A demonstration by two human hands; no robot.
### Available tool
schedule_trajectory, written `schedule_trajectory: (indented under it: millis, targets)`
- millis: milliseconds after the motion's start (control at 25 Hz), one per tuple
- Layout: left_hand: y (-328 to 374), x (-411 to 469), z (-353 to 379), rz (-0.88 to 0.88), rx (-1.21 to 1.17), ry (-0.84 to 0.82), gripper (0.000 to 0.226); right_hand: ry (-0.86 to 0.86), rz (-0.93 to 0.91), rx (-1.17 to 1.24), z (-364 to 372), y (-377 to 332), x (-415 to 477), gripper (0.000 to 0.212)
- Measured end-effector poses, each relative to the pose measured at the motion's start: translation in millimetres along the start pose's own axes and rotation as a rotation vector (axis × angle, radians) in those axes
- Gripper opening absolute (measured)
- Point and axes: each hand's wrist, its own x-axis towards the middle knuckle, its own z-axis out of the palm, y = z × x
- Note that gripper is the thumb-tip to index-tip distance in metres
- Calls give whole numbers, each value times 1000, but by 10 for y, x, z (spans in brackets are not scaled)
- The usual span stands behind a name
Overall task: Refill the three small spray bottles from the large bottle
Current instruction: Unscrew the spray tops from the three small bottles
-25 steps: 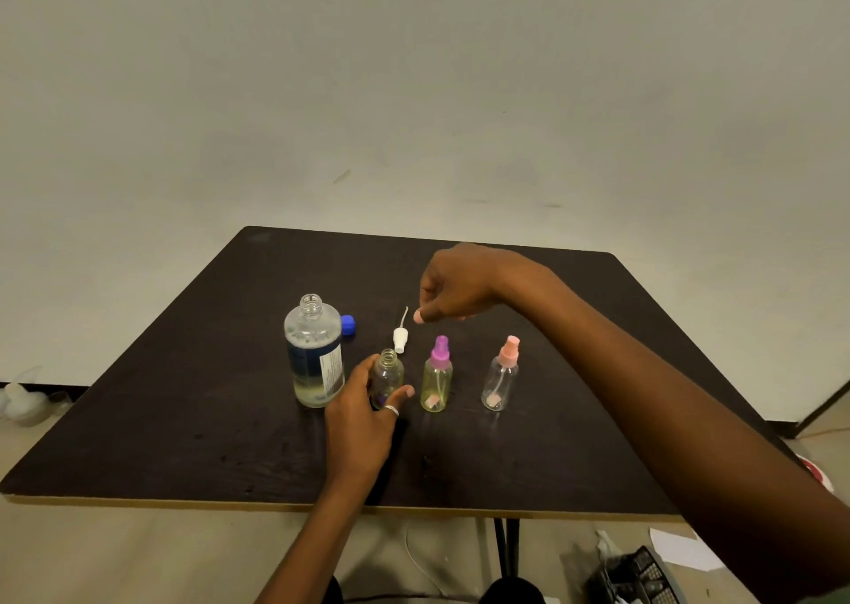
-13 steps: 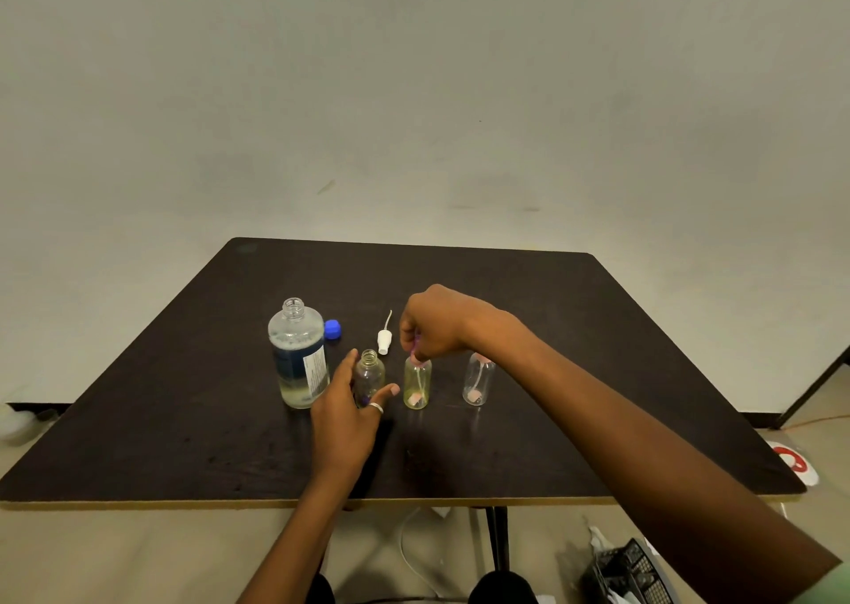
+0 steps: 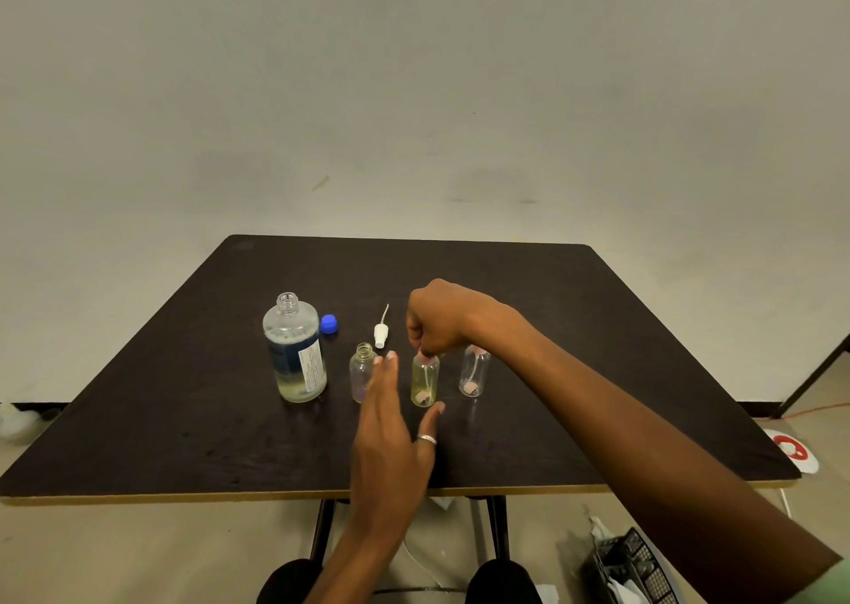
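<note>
The large clear bottle point(image 3: 297, 355) stands uncapped on the dark table point(image 3: 184, 410), its blue cap point(image 3: 329, 324) lying behind it. Three small spray bottles stand in a row. The left small bottle point(image 3: 360, 370) is open, and its white spray head point(image 3: 381, 333) lies behind it. My right hand point(image 3: 444, 318) pinches the purple spray head of the middle small bottle point(image 3: 425, 385), which holds yellowish liquid. The right small bottle point(image 3: 473, 373) keeps its pink head, partly hidden by my wrist. My left hand point(image 3: 391, 424) hovers open in front of the left and middle bottles, touching neither.
A pale wall rises behind the table. A black basket point(image 3: 630, 566) sits on the floor at the lower right, and a red and white disc point(image 3: 793, 449) lies past the table's right edge. My knees show under the near edge.
My left hand let go of the open left bottle and slid right with spread fingers. My right hand came down from above the white spray head onto the middle bottle's purple head.
</note>
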Motion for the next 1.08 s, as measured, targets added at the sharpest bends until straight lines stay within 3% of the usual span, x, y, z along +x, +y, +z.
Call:
schedule_trajectory:
  millis: [200,440,560,680,1080]
  targets:
    - [133,152,186,-101,-153,-126,76,12,0,31,23,8,-89,10]
    - [53,307,272,-206,-188,-104,34,35,-3,25,39,2,-137,9]
    - [6,308,288,-206,-174,-103,23,87,66,3,63,-8,-156,29]
    - [-23,315,301,-215,-179,-108,22,142,116,-24,150,-39,-157,45]
    - [-74,315,291,-196,-233,-126,36,135,15,-69,199,-35,-160,46]
